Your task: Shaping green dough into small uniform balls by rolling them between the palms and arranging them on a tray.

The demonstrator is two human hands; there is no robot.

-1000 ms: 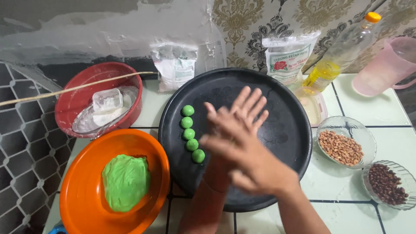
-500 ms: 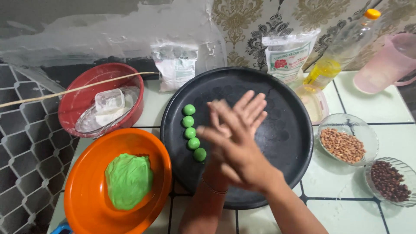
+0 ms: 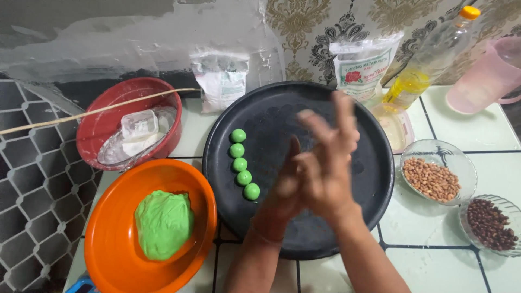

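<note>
While the palms press flat together above the round black tray [image 3: 374,179], the right hand [image 3: 325,163] lies over the left hand [image 3: 287,187], fingers stretched and blurred; whatever sits between them is hidden, so I cannot tell what they hold. On the tray's left side a neat column of five small green dough balls [image 3: 241,164] lies, smooth and matte, each touching the next, likely kept in line to save room. Just beside the tray, the glossy orange plastic bowl [image 3: 108,239] holds the soft green dough lump [image 3: 163,222], within easy reach. Glass dishes of peanuts [image 3: 431,178] and dark beans [image 3: 491,223] stand to the right on pale tiles.
</note>
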